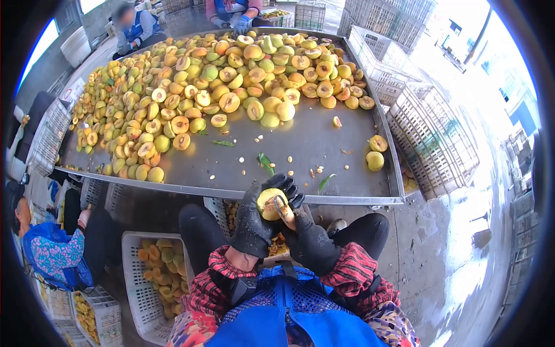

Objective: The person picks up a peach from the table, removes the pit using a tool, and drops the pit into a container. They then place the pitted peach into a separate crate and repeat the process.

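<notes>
My left hand [252, 217], in a black glove dusted with pale residue, is closed around a yellow peach half [267, 205], its cut face turned toward my right hand. In my gloved right hand [312, 238] is a pitting knife [282, 205] with a curved metal loop and a tan grip. That loop lies right at the middle of the cut face. Both hands are over my lap, just short of the metal table's [358, 184] near edge. Beyond them, a big heap of halved peaches [229, 103] covers the far and left parts of the table.
Loose pits [243, 172] and green leaves [265, 163] lie on the tabletop, with two peach pieces [376, 161] near its right edge. A white crate [139, 289] of peach halves stands by my left leg. More crates [433, 139] line the right side. Co-workers [58, 248] sit left and across.
</notes>
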`<state>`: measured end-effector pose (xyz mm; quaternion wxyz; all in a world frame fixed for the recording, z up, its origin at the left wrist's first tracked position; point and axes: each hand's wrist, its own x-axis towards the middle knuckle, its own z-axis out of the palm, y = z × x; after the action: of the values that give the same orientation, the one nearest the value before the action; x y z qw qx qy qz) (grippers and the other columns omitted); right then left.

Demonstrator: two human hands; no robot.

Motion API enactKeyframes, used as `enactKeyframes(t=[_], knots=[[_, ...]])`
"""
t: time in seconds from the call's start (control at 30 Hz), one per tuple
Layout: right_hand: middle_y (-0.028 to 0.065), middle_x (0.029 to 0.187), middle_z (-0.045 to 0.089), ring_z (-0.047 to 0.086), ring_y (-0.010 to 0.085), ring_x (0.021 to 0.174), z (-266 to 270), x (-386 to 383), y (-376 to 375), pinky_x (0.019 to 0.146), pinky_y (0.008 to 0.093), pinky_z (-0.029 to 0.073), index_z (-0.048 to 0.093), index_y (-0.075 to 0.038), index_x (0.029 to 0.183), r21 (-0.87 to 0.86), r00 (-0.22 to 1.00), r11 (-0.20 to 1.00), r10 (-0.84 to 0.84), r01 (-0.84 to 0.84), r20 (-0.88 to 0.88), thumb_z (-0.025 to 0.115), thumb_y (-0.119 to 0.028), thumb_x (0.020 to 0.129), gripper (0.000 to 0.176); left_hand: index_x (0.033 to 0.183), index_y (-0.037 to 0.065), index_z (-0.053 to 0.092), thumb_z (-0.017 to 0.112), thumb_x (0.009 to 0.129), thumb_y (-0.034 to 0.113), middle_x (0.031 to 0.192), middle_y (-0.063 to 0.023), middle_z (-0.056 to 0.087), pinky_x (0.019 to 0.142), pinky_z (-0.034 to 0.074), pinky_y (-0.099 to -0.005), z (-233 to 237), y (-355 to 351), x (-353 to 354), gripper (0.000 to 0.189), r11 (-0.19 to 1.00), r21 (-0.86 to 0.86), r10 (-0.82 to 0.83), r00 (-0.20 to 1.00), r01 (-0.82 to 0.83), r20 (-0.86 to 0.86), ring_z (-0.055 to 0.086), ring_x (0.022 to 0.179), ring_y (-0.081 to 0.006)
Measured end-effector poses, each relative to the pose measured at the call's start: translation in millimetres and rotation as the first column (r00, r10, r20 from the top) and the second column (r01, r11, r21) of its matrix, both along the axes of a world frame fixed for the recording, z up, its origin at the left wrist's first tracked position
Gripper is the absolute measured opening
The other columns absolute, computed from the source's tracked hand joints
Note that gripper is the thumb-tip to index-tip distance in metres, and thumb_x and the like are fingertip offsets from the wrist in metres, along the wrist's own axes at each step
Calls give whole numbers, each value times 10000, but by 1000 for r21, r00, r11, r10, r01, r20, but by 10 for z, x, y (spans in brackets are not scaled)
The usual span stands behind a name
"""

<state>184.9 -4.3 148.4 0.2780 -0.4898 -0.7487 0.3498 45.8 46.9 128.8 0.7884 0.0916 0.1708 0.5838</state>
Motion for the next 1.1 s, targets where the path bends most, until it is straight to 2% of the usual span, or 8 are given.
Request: enactKeyframes(t=[0.13, 0.23, 0.4, 0.43, 0.53, 0.67, 0.93, 1.1], knots=[[205, 1039, 545, 605, 369, 796, -107, -23, 44, 643, 420, 486, 297, -106, 1359, 34, 999, 998, 49, -48, -16, 563, -34, 807, 617, 1197, -62, 473, 348, 943, 348, 1168, -198, 541, 958, 413, -470, -34, -47, 36, 498, 997, 63, 45, 999, -46, 18, 536, 1064, -310], [213, 916, 581, 581, 333, 855, 35, -66, 7, 715, 403, 448, 436, -74, 1262, 35, 998, 999, 36, -34, -47, 468, -151, 915, 357, 1180, -65, 490, 358, 944, 333, 1127, -182, 569, 929, 446, -436, -65, -57, 56, 481, 995, 82, 56, 998, -54, -16, 565, 1022, -285], [207, 992, 554, 593, 356, 813, -146, -58, 42, 669, 417, 472, 251, -164, 1397, 17, 992, 993, 113, -114, 53, 490, -82, 865, 588, 1092, -34, 559, 435, 912, 263, 1015, -151, 620, 856, 480, -368, -166, -56, 60, 369, 990, 107, 114, 956, -88, -271, 605, 937, -250], [204, 1031, 541, 598, 368, 785, -272, -40, 50, 651, 414, 482, 192, -189, 1424, 59, 983, 989, 130, -138, 128, 530, -24, 827, 706, 1073, -26, 569, 458, 897, 244, 991, -146, 627, 833, 485, -355, -310, -30, 47, 341, 984, 151, 151, 905, -98, -398, 612, 915, -244], [235, 895, 589, 585, 379, 814, -420, -53, 26, 682, 447, 450, 475, -63, 1143, -46, 975, 998, 52, -43, 215, 277, -321, 971, 367, 1032, -12, 583, 526, 846, 219, 939, -137, 636, 774, 491, -334, -596, 12, -26, 302, 949, 309, 258, 702, -56, -664, 624, 857, -231], [233, 819, 597, 581, 412, 759, -323, -117, 10, 640, 471, 444, 477, -33, 1018, -124, 980, 992, 32, -7, 198, 296, -278, 961, 310, 1007, -9, 597, 567, 808, 265, 864, -127, 644, 717, 496, -335, -693, 17, -209, 340, 768, 614, 605, 110, 183, -789, 632, 774, -227], [188, 696, 543, 553, 318, 543, -533, -178, -38, 485, 435, 396, 417, -36, 1083, -91, 993, 994, 76, -68, 92, 544, -188, 867, 293, 939, 12, 621, 533, 821, 305, 818, -119, 654, 699, 498, -312, -299, -1, -129, 328, 934, 358, 310, 530, -13, -789, 645, 753, -233], [56, 660, 506, 507, 150, 508, -573, -146, 46, 445, 357, 396, 419, -35, 1050, -537, 951, 817, 41, -209, -307, 557, -240, 879, 300, 969, -26, 585, 401, 899, 221, 895, -137, 635, 716, 527, -332, -490, 20, -192, 315, 942, 335, 262, 607, 8, -750, 629, 787, -231]])
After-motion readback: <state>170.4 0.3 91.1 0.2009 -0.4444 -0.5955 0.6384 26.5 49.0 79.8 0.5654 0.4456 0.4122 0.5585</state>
